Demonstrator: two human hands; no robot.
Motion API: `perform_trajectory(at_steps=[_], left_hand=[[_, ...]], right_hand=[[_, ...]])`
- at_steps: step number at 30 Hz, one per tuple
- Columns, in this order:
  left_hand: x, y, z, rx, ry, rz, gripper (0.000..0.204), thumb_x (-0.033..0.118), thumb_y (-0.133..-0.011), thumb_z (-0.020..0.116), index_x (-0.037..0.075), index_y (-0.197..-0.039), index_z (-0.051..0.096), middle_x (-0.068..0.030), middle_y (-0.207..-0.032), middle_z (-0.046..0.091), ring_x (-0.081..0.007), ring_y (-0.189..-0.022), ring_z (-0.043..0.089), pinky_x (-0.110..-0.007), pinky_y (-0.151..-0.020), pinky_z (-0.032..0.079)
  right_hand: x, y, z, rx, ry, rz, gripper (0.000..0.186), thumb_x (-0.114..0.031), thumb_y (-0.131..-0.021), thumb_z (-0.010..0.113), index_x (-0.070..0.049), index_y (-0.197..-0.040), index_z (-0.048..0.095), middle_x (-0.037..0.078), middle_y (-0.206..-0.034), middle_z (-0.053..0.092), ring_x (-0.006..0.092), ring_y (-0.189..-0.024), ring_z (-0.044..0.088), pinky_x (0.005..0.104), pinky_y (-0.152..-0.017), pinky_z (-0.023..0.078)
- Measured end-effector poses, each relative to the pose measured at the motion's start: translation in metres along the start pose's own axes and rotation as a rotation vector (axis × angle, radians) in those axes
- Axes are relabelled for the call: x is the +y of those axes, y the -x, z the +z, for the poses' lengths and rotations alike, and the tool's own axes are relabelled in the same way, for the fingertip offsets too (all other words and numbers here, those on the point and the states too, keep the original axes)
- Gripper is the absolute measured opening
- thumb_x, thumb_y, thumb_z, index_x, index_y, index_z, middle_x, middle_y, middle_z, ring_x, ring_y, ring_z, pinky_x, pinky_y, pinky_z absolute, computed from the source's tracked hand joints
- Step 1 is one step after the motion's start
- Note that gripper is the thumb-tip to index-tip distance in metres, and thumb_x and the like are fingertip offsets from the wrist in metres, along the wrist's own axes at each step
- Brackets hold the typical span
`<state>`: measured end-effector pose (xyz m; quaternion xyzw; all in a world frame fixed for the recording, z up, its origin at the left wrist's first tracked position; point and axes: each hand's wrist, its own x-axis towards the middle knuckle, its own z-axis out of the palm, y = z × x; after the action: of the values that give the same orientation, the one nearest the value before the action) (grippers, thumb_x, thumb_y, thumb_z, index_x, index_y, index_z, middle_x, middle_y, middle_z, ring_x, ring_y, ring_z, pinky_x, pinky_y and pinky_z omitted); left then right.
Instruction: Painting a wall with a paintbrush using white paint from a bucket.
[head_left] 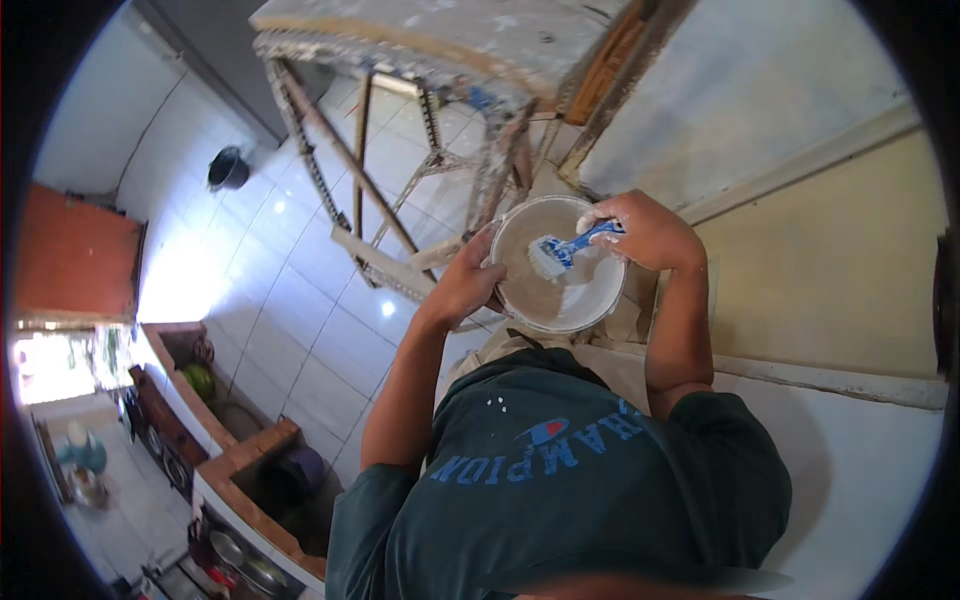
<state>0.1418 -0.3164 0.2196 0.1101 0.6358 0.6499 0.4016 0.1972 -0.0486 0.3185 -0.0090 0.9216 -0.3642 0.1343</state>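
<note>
Blurred shape (640, 584), too indistinct to identify, lies nearest the camera at the lower edge; a dark shirt (560, 490) is just beyond it.

Position: the bucket (607, 288) is held in front of the shirt, off the near right corner of the table (430, 25).

Open room: tiled floor (290, 310) extends left of the bucket, from the table's left side to the orange ledge (250, 452). To the right, a beige wall (830, 270) stands near the right forearm.

Obstructions: the table's wooden braces (372, 192) stand left of the bucket, with the lower ends near the left hand (463, 278). A black pail (229, 168) stands on the floor, well apart.

Grip: the left hand's fingers are closed on the bucket's left rim. The right hand (645, 232), above the right rim, has its fingers wrapped around the brush (575, 247).

Condition: the bucket is white and round, with pale paint (530, 285) inside. The brush has a smeared blue handle and white bristles, angled down-left within the opening; bristle contact with the paint cannot be confirmed. White residue coats the right fingers.
</note>
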Motion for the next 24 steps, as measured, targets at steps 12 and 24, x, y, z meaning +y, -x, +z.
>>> perform_trajectory(at_steps=[12,24], left_hand=[[0.0,0.16,-0.072,0.324,0.197,0.124,0.07,0.0,-0.084,0.049,-0.002,-0.152,0.032,-0.0155,-0.108,0.066,-0.0179,-0.071,0.069,-0.03,-0.053,0.061],[-0.022,0.252,-0.154,1.019,0.287,0.322,0.071,-0.002,-0.084,0.048,-0.001,-0.152,0.029,-0.0192,-0.117,0.065,-0.0213,-0.072,0.072,-0.032,-0.054,0.064]], right_hand=[[-0.141,-0.072,0.083,-0.234,0.184,-0.533,0.028,-0.003,-0.08,0.072,0.001,-0.108,0.07,0.02,-0.1,0.072,0.0327,-0.09,0.07,0.0369,-0.084,0.052],[-0.259,-0.174,0.199,-0.04,-0.068,-0.878,0.026,-0.003,-0.082,0.069,0.003,-0.107,0.068,0.023,-0.096,0.07,0.0352,-0.087,0.069,0.0397,-0.08,0.052]])
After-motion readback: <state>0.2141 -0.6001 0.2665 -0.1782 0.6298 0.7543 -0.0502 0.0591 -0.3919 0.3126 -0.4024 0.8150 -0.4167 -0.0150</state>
